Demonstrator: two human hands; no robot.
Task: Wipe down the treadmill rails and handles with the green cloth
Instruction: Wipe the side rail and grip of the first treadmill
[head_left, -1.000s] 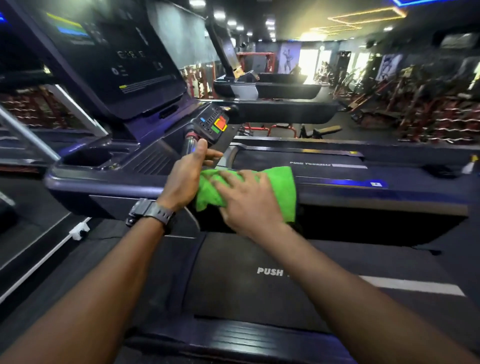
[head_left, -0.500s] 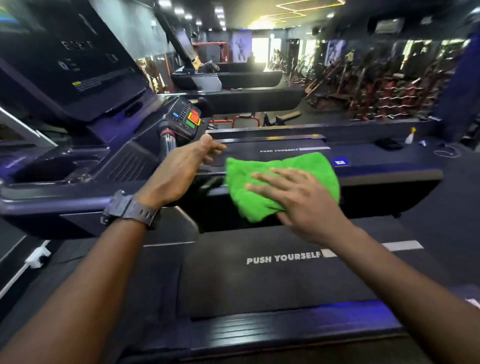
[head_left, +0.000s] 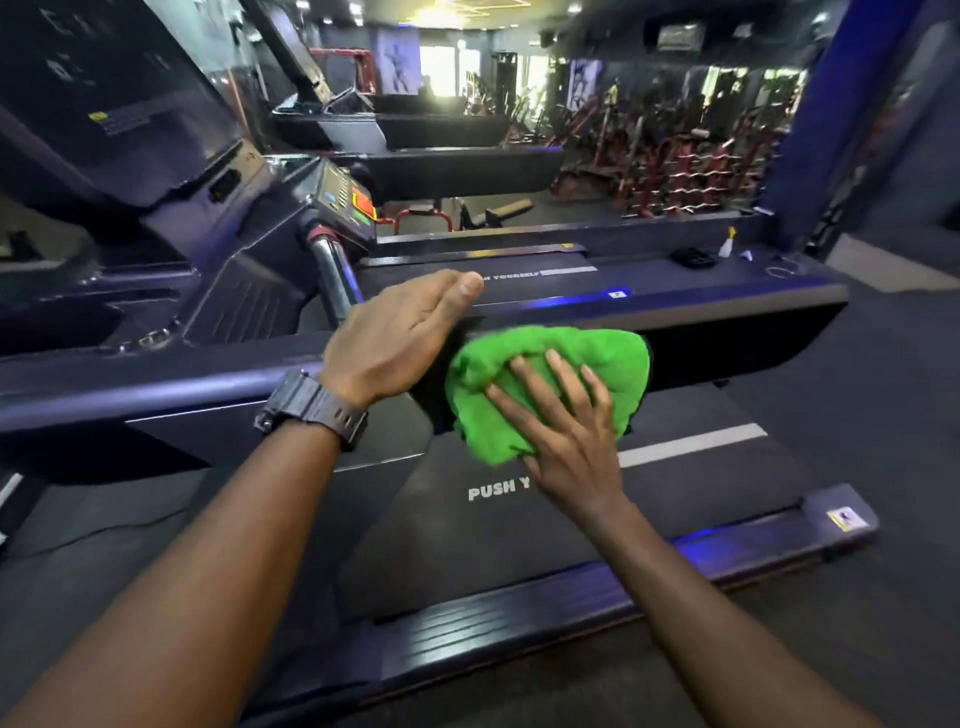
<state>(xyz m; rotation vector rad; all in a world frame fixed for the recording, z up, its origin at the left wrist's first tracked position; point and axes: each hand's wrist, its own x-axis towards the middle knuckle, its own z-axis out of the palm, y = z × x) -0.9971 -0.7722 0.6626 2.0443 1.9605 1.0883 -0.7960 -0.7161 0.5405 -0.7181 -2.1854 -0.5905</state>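
Note:
The green cloth (head_left: 550, 374) is bunched against the side of the dark treadmill rail (head_left: 727, 332) at centre. My right hand (head_left: 566, 426) presses it there with fingers spread flat. Just left of the cloth, my left hand (head_left: 400, 332) rests on top of the same rail with its fingers straight, a dark watch on the wrist. Behind the left hand a chrome handle (head_left: 332, 275) rises to the treadmill's button panel (head_left: 348, 208).
The treadmill belt (head_left: 519, 519) printed "PUSH Y" runs below the rail. The big console (head_left: 119, 104) stands at upper left. A second treadmill lies beyond, with a small spray bottle (head_left: 726, 243) on its far rail. Weight racks fill the back right.
The view has swung right and down. My right hand has slid the cloth from the rail's top onto its side face, bunching it more. My left hand stays on the rail.

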